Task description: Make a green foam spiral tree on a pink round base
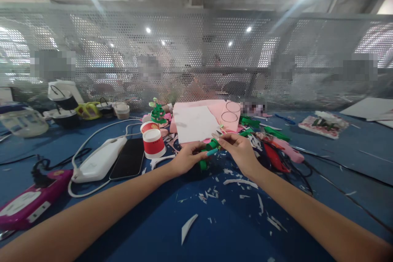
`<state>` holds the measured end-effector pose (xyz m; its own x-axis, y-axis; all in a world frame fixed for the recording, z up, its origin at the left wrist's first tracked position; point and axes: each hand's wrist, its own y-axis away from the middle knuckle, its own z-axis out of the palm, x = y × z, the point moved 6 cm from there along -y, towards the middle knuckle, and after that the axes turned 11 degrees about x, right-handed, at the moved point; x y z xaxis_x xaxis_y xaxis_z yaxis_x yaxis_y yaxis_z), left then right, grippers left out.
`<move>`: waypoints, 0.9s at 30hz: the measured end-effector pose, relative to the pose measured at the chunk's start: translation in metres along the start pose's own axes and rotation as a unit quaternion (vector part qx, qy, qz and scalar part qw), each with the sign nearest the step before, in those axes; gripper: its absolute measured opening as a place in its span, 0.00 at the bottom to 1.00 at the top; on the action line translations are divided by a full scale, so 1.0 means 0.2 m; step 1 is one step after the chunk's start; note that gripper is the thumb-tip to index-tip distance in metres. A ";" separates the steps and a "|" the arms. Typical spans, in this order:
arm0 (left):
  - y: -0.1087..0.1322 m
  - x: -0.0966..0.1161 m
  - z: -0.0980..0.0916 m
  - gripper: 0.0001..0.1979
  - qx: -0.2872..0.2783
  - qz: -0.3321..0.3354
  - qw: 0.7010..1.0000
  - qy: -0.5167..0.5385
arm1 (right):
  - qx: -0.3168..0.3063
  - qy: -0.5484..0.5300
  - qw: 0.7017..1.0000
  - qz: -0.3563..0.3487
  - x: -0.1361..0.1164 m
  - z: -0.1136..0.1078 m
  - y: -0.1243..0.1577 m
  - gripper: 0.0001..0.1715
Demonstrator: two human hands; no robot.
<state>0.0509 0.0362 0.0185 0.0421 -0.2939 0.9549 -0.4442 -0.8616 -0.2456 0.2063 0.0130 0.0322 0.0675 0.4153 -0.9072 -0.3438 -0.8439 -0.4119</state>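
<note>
My left hand (187,156) is closed on a green foam strip piece (206,154) with a light blue tip, just above the blue table (215,229). My right hand (238,149) pinches the same green piece from the right, near its upper end, fingers pressed together. A white sheet (196,125) lies on pink foam sheets (221,110) right behind both hands. White paper scraps (236,182) are scattered beneath and in front of my hands.
A red and white paper cup (153,143) stands left of my hands, beside a black phone (128,159) and a white power bank (100,159) with cables. Red scissors (274,157) and green scraps lie at right. A perforated metal screen (196,57) backs the table; people sit beyond.
</note>
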 end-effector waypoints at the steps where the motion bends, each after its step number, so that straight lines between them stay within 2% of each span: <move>1: 0.00 0.00 0.00 0.21 -0.006 -0.007 1.000 0.008 | 0.001 -0.003 1.000 -0.001 0.00 0.00 0.00 0.17; 6: 0.01 0.01 0.03 0.21 -0.049 -0.031 0.998 0.022 | 0.018 -0.012 1.000 0.000 0.00 -0.01 -0.01 0.17; 12: 0.02 0.03 0.04 0.19 -0.078 -0.030 0.996 0.023 | 0.017 -0.017 1.000 -0.009 0.00 -0.01 -0.01 0.19; 17: 0.03 0.02 0.03 0.19 -0.086 -0.059 0.991 0.086 | 0.020 -0.020 0.999 -0.025 -0.02 -0.01 -0.01 0.17; 23: 0.04 -0.02 0.04 0.20 -0.102 -0.125 0.968 0.190 | 0.010 -0.025 0.996 -0.086 -0.09 0.00 0.02 0.12; 27: 0.03 -0.03 0.05 0.20 -0.113 -0.154 0.952 0.239 | 0.031 0.005 0.987 -0.156 -0.14 -0.01 0.03 0.07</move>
<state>0.0565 0.0279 0.0101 -0.1865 0.2270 0.9559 -0.6604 -0.7493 0.0491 0.2050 -0.0047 0.0538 0.1875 0.6476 -0.7385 -0.3623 -0.6533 -0.6648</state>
